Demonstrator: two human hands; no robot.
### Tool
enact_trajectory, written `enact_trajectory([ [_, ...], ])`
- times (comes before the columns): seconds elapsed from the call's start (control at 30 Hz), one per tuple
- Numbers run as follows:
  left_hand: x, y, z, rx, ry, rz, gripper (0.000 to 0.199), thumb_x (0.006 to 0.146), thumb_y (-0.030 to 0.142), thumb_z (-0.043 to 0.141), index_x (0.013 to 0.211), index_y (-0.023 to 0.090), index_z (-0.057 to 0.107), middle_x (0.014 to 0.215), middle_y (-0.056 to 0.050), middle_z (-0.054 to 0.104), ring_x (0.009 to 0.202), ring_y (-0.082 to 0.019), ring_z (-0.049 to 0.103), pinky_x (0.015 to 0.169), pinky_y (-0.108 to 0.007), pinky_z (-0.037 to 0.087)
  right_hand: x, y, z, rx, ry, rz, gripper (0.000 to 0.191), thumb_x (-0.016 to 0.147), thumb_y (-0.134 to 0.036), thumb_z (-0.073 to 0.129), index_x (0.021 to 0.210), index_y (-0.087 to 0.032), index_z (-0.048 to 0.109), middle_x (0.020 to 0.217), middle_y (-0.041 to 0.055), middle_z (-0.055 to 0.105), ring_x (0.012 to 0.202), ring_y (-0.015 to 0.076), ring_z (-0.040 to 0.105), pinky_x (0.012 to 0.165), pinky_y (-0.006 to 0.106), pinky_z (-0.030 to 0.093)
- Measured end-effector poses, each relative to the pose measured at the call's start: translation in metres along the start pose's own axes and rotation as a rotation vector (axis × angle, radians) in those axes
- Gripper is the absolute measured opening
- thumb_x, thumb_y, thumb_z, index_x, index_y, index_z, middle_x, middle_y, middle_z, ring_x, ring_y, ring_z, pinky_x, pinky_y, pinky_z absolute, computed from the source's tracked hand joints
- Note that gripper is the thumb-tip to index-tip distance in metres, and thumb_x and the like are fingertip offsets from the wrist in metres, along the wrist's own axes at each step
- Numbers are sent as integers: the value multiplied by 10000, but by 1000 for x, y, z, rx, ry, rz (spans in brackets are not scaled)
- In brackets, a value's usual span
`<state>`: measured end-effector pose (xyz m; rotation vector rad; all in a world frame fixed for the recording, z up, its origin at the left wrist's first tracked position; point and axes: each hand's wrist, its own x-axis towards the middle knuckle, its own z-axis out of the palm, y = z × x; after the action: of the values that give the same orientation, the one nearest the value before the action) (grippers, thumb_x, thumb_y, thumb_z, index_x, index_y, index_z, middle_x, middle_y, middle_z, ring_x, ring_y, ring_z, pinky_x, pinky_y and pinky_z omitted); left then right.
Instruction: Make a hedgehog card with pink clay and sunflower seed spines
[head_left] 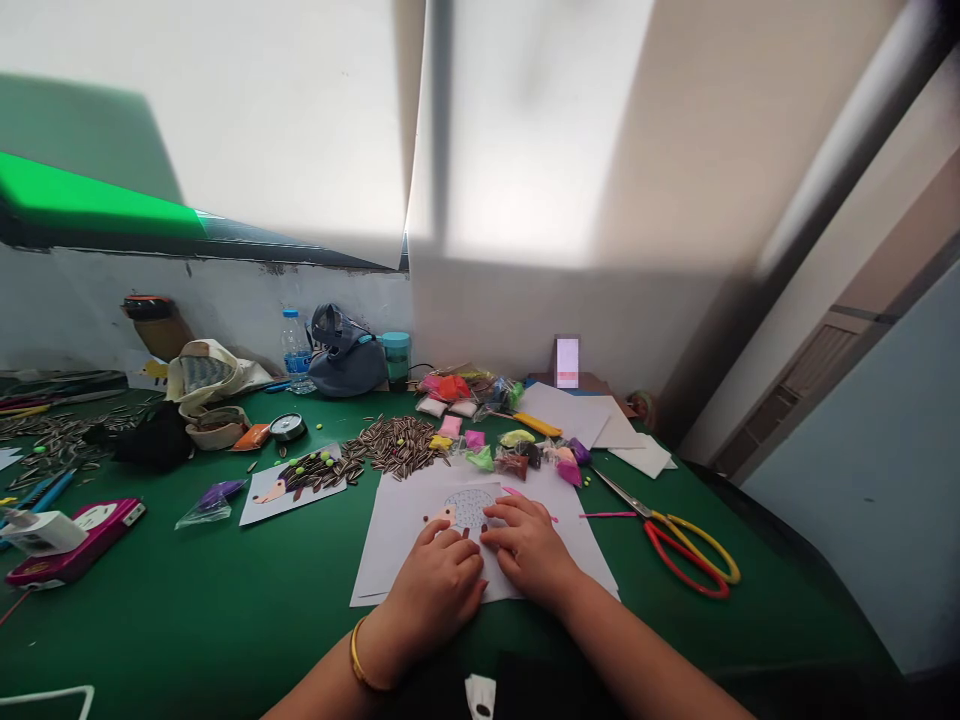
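In front of me a sheet of white paper [397,550] bears a hedgehog picture [470,508] with a speckled grey-blue body, a peach face and small dark brown feet. My left hand [442,570], with a gold bangle at the wrist, rests on the lower part of the sheet. Its bent fingers are apart, near the face and one brown foot. My right hand [531,545] lies over the right side of the picture, fingers spread, fingertips at the body's edge and the other foot. Neither hand visibly holds anything. The fingers partly hide the hedgehog's lower edge.
Sunflower seeds [401,445] lie heaped beyond the paper, beside several bags of coloured clay [480,458]. A second hedgehog card [300,490] is on the left. Open scissors [675,540] lie right of the sheet. A water bottle [296,350] and a cap [345,360] stand behind.
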<state>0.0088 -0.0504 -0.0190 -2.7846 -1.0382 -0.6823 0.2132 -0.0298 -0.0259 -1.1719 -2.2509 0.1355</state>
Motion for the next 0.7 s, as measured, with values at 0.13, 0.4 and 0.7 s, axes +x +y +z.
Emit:
enact_trajectory([
  [0.13, 0, 0, 1, 8, 16, 4, 63, 832, 255, 632, 880, 217, 618, 892, -3, 689, 861, -200, 600, 1037, -459, 344, 0, 1, 1, 6, 10, -9, 362, 743, -81, 609, 946, -337, 765, 1219, -12, 685, 1204, 273, 521, 1032, 497, 348],
  [0.4, -1, -1, 2, 12, 13, 7, 75, 828, 258, 638, 891, 220, 620, 896, 2, 691, 862, -200, 602, 1038, -454, 343, 0, 2, 3, 4, 17, -9, 364, 751, -85, 602, 965, -333, 762, 1221, -7, 683, 1201, 272, 519, 1031, 499, 348],
  [0.7, -1, -1, 2, -15, 24, 3, 65, 831, 244, 634, 890, 226, 616, 918, 1, 698, 865, -203, 605, 1039, -455, 335, 0, 1, 1, 2, 31, -2, 449, 744, -67, 555, 1074, -321, 722, 1221, -2, 682, 1207, 256, 517, 1036, 462, 354],
])
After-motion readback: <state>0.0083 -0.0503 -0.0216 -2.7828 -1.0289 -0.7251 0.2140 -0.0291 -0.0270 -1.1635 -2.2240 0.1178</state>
